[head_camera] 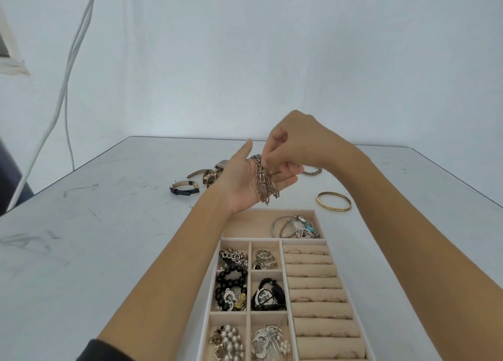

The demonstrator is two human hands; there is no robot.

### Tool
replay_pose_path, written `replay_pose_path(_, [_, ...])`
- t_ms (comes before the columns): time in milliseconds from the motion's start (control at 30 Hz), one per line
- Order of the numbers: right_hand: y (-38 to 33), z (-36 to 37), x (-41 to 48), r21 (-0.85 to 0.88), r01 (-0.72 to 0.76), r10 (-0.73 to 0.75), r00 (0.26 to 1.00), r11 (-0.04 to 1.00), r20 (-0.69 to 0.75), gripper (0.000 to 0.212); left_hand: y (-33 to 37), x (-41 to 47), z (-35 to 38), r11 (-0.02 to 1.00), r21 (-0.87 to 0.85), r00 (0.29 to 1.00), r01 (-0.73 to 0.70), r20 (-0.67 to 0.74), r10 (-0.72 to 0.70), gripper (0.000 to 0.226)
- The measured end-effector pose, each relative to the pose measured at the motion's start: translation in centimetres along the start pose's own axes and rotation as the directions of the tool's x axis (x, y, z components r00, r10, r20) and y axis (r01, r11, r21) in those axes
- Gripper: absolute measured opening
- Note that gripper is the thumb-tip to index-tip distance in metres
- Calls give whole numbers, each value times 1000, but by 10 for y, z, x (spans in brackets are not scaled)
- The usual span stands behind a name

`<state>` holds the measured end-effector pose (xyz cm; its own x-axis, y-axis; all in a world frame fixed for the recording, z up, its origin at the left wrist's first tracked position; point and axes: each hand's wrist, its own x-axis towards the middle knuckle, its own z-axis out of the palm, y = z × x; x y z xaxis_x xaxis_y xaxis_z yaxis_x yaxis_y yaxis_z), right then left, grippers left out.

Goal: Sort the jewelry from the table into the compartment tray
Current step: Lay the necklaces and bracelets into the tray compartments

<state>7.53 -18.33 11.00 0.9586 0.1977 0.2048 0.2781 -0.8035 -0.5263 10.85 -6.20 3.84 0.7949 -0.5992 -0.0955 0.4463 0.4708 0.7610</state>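
The left hand (245, 186) lies flat, palm up, under a chain bracelet (262, 181) that the right hand (296, 143) pinches. Nearer than both, the tray (272, 210) looks mostly filled. Watches (209, 177) left of the left hand and a bangle (333, 201) to its right are not yet sorted off the bench (109, 224).

Bare rm: white wall (272, 47), scuffed table (81, 224).

One view: the cam's on your head, wide-angle, facing forward and tilted down at the worktop (109, 224). It sits close: your left forearm (168, 265) and right forearm (394, 224) come in from the bottom edge, and that edge cuts off the compartment tray (250, 224) right under you. The far worktop edge lands mid-frame; the wall (272, 47) behind fills the top half.
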Motion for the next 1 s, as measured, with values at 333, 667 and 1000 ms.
replay_pose_path(333, [6, 12, 23, -12, -35, 33, 989, 999, -143, 30, -2, 2, 0, 1000, 5, 1000, 8, 1, -8, 71])
replay_pose_path(667, [38, 4, -10, 516, -75, 220, 949, 853, -226, 22, -4, 5, 0, 997, -37, 993, -65, -98, 61, 36])
replay_pose_path(1000, [82, 42, -54, 852, -207, 515, 853, 481, -83, 22, -14, 3, 16, 997, 7, 996, -83, -42, 83, 39])
